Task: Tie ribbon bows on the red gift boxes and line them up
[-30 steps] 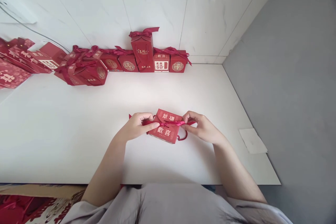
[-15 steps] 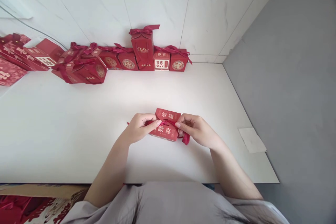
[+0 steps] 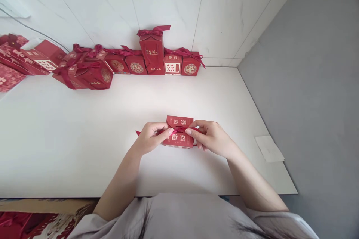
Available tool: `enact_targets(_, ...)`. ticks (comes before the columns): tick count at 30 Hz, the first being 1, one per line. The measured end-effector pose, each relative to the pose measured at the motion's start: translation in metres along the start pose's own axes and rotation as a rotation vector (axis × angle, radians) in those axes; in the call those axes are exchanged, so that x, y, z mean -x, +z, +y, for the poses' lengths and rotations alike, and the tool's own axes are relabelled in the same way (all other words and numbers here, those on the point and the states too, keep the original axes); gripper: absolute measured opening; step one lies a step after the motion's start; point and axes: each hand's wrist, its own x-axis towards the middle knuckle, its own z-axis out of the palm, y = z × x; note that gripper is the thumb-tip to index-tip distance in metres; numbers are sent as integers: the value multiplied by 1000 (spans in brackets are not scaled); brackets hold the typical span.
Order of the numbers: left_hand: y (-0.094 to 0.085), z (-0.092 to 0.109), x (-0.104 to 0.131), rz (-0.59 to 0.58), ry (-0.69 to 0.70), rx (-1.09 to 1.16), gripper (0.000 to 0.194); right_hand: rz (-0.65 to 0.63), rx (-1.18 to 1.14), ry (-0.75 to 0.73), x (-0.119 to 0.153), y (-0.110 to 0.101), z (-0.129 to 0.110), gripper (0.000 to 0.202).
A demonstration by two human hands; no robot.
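Observation:
A small red gift box [image 3: 179,140] with white characters rests on the white table, between my two hands. Across its top runs a dark red ribbon [image 3: 178,130], gathered at the slot in the middle. My left hand [image 3: 153,136] pinches the ribbon at the left of the box, thumb on top; a pointed ribbon end sticks out beyond it. On the other side, my right hand [image 3: 209,137] pinches the ribbon between thumb and index finger, its other fingers curled by the box's right edge. Part of the ribbon is hidden under the fingers.
Along the wall stand several red boxes tied with ribbon, one tall box [image 3: 152,52] among them. More ribboned boxes [image 3: 84,73] and red bags [image 3: 17,58] are at the left. A white paper [image 3: 269,149] lies near the right edge. Below the table is a cardboard box [image 3: 47,205].
The box has turned slightly and now sits squarer to me. My right hand has shifted a little inward on the ribbon, and its hanging loop no longer shows.

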Motion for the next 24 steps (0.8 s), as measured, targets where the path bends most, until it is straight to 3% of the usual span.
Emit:
enact_targets(4, 2, 0, 1, 45, 42, -29, 41, 116, 54, -33, -3, 7, 0, 26)
enact_targets(9, 2, -8, 0, 99, 51, 39, 43, 0, -122, -35, -10, 8, 12, 26)
enact_targets(24, 4, -11, -7, 45, 6, 143, 42, -62, -259, -15, -10, -2, 23, 23)
